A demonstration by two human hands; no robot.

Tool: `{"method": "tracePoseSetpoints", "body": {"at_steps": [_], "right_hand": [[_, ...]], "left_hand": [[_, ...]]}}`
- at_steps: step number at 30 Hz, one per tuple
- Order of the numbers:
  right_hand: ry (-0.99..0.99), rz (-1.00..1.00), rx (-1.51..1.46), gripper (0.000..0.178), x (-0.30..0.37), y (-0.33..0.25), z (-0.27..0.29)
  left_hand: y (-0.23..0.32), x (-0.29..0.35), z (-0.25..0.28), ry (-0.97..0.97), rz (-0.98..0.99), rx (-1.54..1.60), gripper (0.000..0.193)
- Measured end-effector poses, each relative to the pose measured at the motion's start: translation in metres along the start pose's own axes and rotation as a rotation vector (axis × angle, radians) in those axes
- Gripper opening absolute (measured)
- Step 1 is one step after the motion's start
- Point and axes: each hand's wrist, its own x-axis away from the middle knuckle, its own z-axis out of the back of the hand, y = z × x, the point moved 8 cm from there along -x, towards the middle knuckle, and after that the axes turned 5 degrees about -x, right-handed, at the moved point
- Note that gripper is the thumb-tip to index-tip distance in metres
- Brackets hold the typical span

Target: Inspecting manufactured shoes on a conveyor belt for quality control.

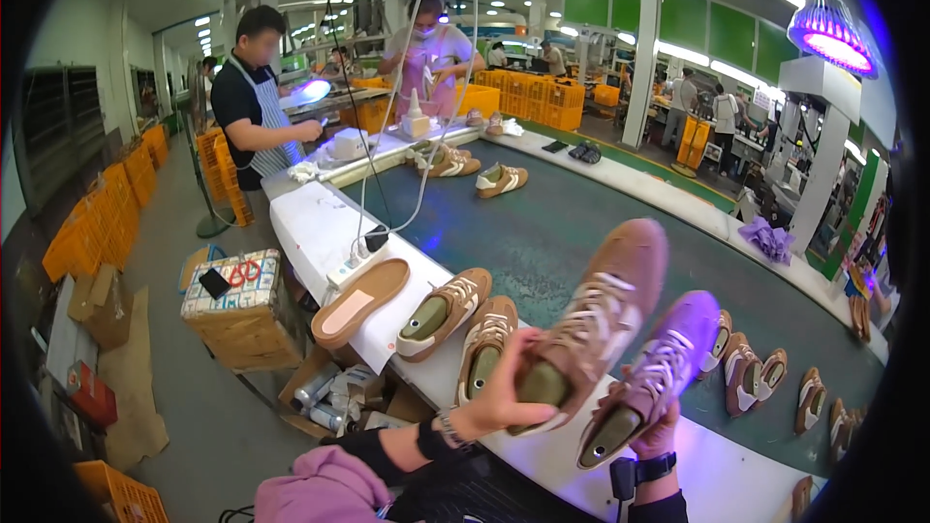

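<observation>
My left hand [504, 389] is closed on the heel end of a brown sneaker [605, 305] with cream laces, raised with its toe up and away from me. Beside it, my right hand [658, 434] grips a second brown sneaker [662, 366] from beneath, partly lit violet; most of those fingers are hidden behind it. Green shoe lasts fill both shoes. On the white ledge [387, 334] left of my hands lie a tan sole [362, 302] and two similar sneakers, one farther [444, 315] and one nearer [487, 349], just behind my left hand.
A green conveyor belt [484, 232] carries several more sneakers [744, 375]. White cords hang down to a power strip [351, 266]. At the upper right hangs a violet lamp [831, 34]. Two people work across the ledge. A stool [237, 315] with scissors stands left, near orange crates [97, 228].
</observation>
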Motion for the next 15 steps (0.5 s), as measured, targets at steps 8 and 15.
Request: {"method": "tracePoseSetpoints", "body": {"at_steps": [8,15], "right_hand": [[0.201,0.304,0.223,0.059,0.057,-0.064,0.064],[0.327,0.426,0.087,0.053,0.075,-0.089,0.133]], "left_hand": [[-0.076,-0.042,-0.123,-0.196,-0.014,-0.020,0.091],[-0.129,-0.066,-0.158,-0.251,0.189,0.097,0.071]]}}
